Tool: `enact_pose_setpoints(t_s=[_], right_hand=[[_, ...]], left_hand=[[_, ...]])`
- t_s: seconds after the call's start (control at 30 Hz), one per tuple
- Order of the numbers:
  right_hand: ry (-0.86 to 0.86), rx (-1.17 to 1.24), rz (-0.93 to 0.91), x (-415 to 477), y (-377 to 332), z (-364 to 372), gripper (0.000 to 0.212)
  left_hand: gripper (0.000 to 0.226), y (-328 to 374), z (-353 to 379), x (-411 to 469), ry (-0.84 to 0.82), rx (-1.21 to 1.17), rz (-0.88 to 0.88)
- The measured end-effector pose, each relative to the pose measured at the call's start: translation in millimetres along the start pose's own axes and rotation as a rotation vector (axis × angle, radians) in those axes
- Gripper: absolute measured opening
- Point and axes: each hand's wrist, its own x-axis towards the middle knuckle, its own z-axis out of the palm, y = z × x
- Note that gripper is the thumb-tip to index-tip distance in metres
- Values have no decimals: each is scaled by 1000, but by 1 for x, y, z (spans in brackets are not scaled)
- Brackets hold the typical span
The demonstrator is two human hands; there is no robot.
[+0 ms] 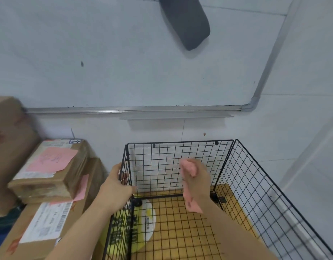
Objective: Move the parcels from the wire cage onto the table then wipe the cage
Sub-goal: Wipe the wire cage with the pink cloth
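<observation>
My left hand [117, 182] gripped the top of the cage's [180, 142] left wall, fingers curled over the wire to steady it. My right hand [196, 177] held a pink cloth [189, 168] bunched in its fist, a tail hanging down, close against the back wall inside the cage. The cage held no parcels [49, 166]; they sat stacked just beside it on my left. So I judged wiping was the step in hand. To do it well, I thought, I should brace firmly so the light panels did not swing, press the cloth flat to the mesh, work along each row from top to bottom, then take the side walls and floor.
</observation>
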Motion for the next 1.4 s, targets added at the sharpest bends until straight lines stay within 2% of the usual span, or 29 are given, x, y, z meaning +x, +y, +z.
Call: enact_pose_setpoints(t_s=[0.07,0.17,0.2,0.23,0.3,0.4,0.47,0.5,0.53,0.63,0.7,0.77,0.93,1.03,1.17,1.3,1.4], right_hand=[[103,71,96,3,5,-21,20],[312,233,275,12,14,-51,8],[345,233,276,14,17,-57,6],[343,267,259,13,18,-60,2],[312,429,253,8,9,-60,17],[296,598,261,-7,-7,-46,6],[269,519,221,-21,-14,-28,8],[202,441,208,-29,-16,-18,4],[102,407,189,-38,-18,-6,6],[-198,177,20,-61,-25,40,30],[-311,165,-92,-69,-36,66,36],[-369,228,-125,-70,-45,89,36],[-375,188,-147,-58,-42,106,33],[-319,93,-72,-36,-31,85,29],[-351,-46,-149,-15,-20,55,24],[-225,3,5,-16,8,21,9],[-126,12,118,-8,29,-3,10]], left_hand=[[79,-1,-1,1,3,9,-2],[78,-2,0,1,3,23,-2],[78,-1,1,1,0,30,-3],[78,0,2,0,2,37,-5],[78,2,3,0,10,44,-14],[79,2,3,1,10,44,-26],[79,1,3,2,14,55,-24],[78,1,3,3,16,55,-24],[77,1,4,3,20,56,-24],[75,1,4,5,27,64,-19],[73,-1,5,6,27,54,-8],[70,-4,5,7,36,16,-2],[69,-4,4,10,32,10,-4],[66,-2,5,7,32,12,-5],[63,1,5,5,33,9,-13],[63,2,4,2,24,1,-26],[65,4,4,-1,21,16,-29]])
